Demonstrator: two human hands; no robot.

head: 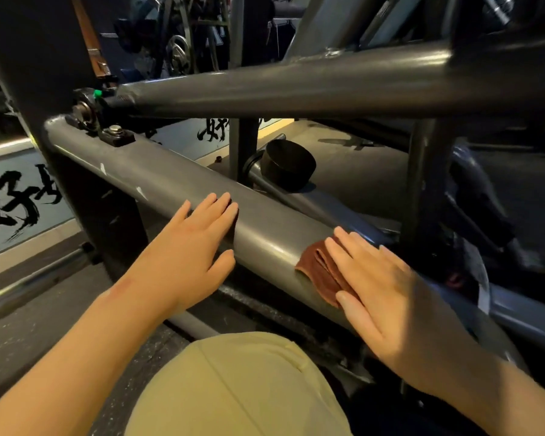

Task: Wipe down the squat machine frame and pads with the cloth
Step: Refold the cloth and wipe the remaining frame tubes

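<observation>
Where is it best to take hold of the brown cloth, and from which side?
Probably the free folded edge of the cloth, which shows left of the right hand. That hand presses the rest flat on the grey frame tube. Come from above and the left and pinch the stacked folds, which lie exposed on the tube's rounded top.

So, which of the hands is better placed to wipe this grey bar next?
The right hand: it presses the brown cloth flat on the frame bar. The left hand only rests bare on it.
</observation>
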